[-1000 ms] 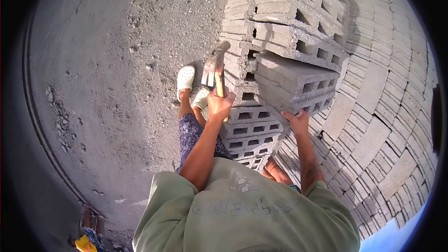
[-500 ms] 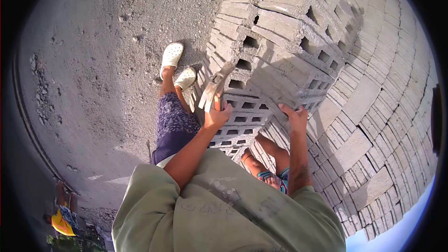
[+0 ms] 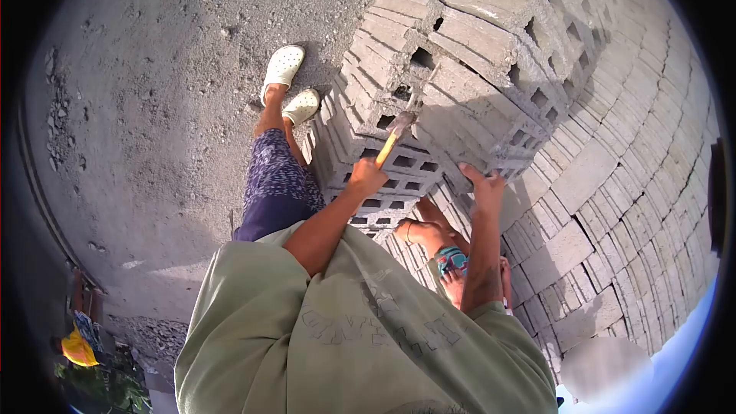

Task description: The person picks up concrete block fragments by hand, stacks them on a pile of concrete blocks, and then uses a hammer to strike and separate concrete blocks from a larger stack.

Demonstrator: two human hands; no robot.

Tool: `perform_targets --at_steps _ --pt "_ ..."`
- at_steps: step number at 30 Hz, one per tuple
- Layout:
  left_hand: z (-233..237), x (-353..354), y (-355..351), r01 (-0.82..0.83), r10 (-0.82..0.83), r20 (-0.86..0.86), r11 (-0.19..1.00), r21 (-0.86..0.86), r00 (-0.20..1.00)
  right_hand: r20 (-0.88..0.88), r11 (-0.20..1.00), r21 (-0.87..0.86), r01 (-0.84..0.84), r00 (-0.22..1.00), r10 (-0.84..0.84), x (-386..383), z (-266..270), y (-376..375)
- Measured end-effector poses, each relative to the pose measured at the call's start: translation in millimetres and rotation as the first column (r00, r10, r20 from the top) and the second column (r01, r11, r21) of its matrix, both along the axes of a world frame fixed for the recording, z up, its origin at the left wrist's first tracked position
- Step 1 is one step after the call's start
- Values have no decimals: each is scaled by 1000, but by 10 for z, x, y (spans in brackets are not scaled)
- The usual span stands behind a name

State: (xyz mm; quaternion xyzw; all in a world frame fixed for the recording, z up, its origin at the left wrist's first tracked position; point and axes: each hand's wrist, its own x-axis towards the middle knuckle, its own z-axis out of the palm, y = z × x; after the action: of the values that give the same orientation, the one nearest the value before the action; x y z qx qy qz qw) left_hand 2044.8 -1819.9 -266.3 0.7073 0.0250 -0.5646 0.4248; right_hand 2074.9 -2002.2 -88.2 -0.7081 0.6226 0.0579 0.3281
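hammer (image 3: pixel 393 140), head tucked into a seam between hollow concrete blocks (image 3: pixel 468 107) high on the stack (image 3: pixel 360 100). stiff and head-heavy by the look of it; best held low on the yellow handle. blocks likely heavy, rough, brittle at the edges; best taken from underneath. left hand (image 3: pixel 366 178), grip closed tight round the handle. right hand (image 3: pixel 484 186), fingers spread flat against a block's lower corner. half a second back, hammer raised clear, claw showing; now down against the stack.
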Motion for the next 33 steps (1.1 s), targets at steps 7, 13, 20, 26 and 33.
perform_targets --at_steps 7,13,20,26,33 --pt "406 662 286 -319 319 27 948 -7 947 144 989 149 -8 989 -14 -258 -317 -123" --pt "69 1162 679 -25 28 553 1000 -13 832 107 965 5 -261 960 259 -232 685 -50" --pt "1014 2172 258 -262 258 323 965 -31 911 316 960 -262 -94 932 178 79 1025 -260" --pt "1353 2711 -218 -125 165 333 982 -139 928 79 869 -389 -306 929 362 1270 94 -658" --pt "687 2932 -487 -93 88 71 993 73 994 -377 871 -220 -439 862 339 1618 -710 -911"
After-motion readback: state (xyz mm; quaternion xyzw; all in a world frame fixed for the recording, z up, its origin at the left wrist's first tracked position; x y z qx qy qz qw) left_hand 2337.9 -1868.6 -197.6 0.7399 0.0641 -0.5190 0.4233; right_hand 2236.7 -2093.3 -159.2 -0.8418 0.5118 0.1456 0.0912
